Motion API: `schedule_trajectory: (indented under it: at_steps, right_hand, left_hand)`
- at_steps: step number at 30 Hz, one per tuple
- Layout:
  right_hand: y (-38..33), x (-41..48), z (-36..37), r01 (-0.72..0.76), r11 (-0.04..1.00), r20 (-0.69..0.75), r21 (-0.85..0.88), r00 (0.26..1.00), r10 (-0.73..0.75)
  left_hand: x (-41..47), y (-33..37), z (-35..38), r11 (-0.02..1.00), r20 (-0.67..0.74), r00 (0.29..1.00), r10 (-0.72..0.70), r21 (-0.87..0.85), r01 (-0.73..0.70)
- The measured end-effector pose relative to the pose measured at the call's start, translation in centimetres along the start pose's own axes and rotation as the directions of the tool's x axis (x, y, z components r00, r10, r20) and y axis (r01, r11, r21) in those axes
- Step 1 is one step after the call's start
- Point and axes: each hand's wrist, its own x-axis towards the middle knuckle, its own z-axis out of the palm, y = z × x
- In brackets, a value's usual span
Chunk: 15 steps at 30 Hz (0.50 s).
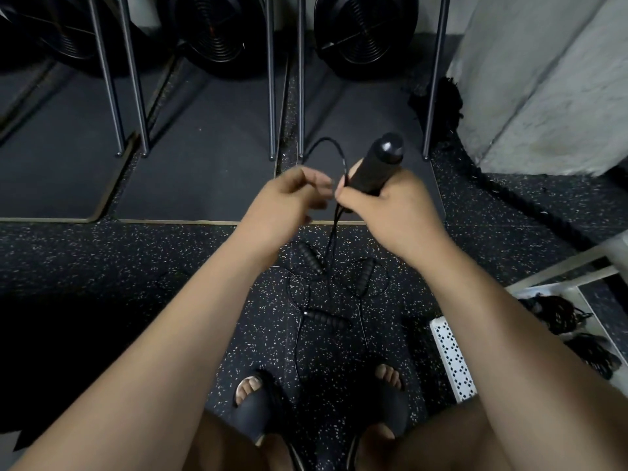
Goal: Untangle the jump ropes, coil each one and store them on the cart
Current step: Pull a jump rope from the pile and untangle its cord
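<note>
My right hand (390, 207) grips a black jump rope handle (377, 163) that points up and away. Its thin black cord (334, 147) loops above my hands and hangs down between them to the floor. My left hand (289, 198) is blurred, its fingers curled beside the cord; whether they pinch it I cannot tell. Below, on the speckled floor, lie several more ribbed black handles (328, 319) with tangled thin cords (360, 290). The white cart (452, 362) stands at the lower right, and dark coiled ropes (557, 312) lie in its tray.
Dark mats (204, 178) with metal frame legs (272, 96) lie ahead, black fan wheels (360, 32) behind them. A grey concrete wall (543, 79) rises at the right, with a thick black battle rope (503, 192) along its foot. My sandalled feet (258, 402) stand below the tangle.
</note>
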Motion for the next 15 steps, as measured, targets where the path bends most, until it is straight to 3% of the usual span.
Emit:
schedule_trajectory:
  at_steps: [5,10,15]
  right_hand:
    - [0.4,0.4,-1.3,0.052,0.974,-0.094,0.22,0.995,-0.032]
    - [-0.3,0.3,-2.7,0.053,0.882,-0.118,0.468,0.993,0.004]
    - [-1.0,0.1,-3.5,0.06,0.76,-0.17,0.647,0.983,0.068]
  left_hand:
    - [-0.2,-3.1,1.5,0.969,0.156,0.976,-0.153,0.219,0.117]
    - [-0.6,-4.2,3.8,0.97,0.166,0.976,-0.141,0.22,0.102]
    - [-0.6,-4.9,4.3,0.92,0.17,0.977,-0.127,0.389,0.052]
